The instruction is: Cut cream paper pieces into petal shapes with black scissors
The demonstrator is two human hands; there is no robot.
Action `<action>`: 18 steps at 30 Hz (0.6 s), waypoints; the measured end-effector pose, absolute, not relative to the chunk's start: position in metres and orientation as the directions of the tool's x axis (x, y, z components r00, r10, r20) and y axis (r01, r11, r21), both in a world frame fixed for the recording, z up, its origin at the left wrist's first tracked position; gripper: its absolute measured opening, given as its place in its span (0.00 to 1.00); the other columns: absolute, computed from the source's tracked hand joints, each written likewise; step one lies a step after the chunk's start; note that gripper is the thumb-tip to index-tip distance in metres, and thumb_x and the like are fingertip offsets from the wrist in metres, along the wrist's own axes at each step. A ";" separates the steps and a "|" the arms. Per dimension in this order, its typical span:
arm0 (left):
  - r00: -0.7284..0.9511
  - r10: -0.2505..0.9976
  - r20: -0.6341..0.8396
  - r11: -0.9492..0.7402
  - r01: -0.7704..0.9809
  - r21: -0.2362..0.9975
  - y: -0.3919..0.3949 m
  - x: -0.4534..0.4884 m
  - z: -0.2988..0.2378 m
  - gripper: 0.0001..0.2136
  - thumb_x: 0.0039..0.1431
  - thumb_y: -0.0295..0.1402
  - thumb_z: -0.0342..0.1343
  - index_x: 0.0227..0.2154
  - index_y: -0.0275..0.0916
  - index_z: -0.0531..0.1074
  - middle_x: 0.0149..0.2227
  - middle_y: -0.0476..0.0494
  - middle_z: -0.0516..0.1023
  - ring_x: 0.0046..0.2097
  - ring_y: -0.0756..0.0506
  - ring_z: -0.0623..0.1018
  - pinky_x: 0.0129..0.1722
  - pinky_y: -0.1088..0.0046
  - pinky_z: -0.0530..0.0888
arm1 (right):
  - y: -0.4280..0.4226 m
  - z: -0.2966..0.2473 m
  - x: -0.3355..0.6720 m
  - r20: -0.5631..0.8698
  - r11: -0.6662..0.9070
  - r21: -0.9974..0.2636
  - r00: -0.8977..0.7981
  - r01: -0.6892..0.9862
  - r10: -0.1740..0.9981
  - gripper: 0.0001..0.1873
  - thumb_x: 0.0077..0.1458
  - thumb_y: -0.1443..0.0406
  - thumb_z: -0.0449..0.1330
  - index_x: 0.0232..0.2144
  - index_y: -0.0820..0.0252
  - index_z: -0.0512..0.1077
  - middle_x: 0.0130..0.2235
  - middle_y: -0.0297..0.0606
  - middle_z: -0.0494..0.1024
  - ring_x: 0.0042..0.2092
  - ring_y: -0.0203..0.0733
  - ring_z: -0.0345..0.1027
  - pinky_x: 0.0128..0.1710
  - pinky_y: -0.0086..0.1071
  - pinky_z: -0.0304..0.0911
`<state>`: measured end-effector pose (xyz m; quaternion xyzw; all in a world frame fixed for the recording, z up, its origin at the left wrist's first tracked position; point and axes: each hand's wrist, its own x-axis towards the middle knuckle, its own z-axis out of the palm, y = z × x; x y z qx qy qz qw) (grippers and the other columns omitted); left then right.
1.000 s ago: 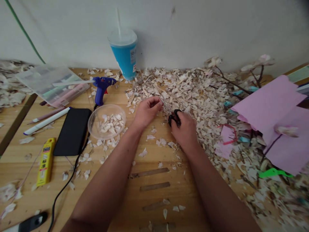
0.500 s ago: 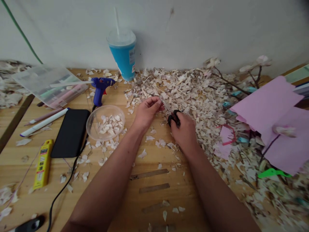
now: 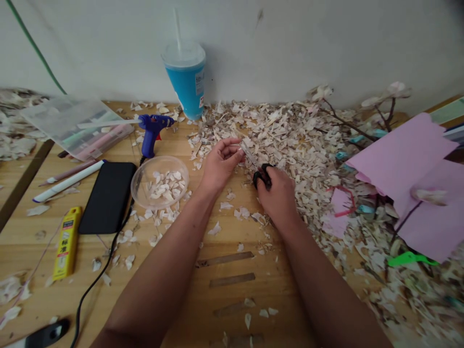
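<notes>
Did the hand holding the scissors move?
No. The right hand and its scissors sit just as far right of the clear bowl as before.

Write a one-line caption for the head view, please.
Right hand holds black-handled scissors, blades pointing at the left hand, over a wooden table strewn with pale scraps.

Two hands: left hand (image 3: 219, 166), right hand (image 3: 277, 195). One scissors (image 3: 261, 176). One cup (image 3: 186, 79). One straw (image 3: 177, 26). One glue gun (image 3: 152, 133). One bowl (image 3: 139, 186). One phone (image 3: 108, 197). One yellow cutter (image 3: 67, 243). Two pens (image 3: 68, 181). One clear box (image 3: 78, 125). One black cord (image 3: 97, 275). Two pink sheets (image 3: 398, 154). Too many scraps (image 3: 290, 130) to count.
</notes>
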<state>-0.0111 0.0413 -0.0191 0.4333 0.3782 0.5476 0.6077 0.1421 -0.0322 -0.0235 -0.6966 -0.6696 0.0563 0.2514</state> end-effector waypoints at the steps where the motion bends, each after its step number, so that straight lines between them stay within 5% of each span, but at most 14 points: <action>1: 0.112 0.994 0.013 0.026 -0.341 0.940 0.041 -0.011 -0.019 0.12 0.52 0.33 0.65 0.39 0.40 0.74 0.32 0.48 0.77 0.34 0.51 0.77 0.40 0.72 0.74 | -0.032 -0.023 0.142 0.255 0.022 -0.425 0.096 0.905 0.962 0.09 0.56 0.62 0.53 0.37 0.58 0.70 0.39 0.45 0.76 0.42 0.50 0.65 0.42 0.41 0.54; 10: 0.133 0.990 -0.040 0.094 -0.433 0.897 0.040 -0.007 -0.024 0.08 0.51 0.34 0.64 0.32 0.38 0.73 0.32 0.49 0.76 0.33 0.52 0.76 0.41 0.72 0.75 | -0.032 -0.024 0.142 0.262 0.022 -0.421 0.098 0.907 0.960 0.09 0.56 0.62 0.53 0.37 0.58 0.70 0.39 0.44 0.76 0.41 0.49 0.65 0.42 0.41 0.55; 18: 0.135 0.990 0.037 0.015 -0.363 0.932 0.041 -0.012 -0.020 0.13 0.52 0.33 0.65 0.40 0.41 0.72 0.32 0.49 0.76 0.35 0.51 0.77 0.41 0.72 0.74 | -0.032 -0.023 0.142 0.276 0.045 -0.417 0.080 0.908 0.958 0.08 0.56 0.62 0.53 0.36 0.57 0.70 0.37 0.44 0.76 0.41 0.49 0.64 0.41 0.41 0.55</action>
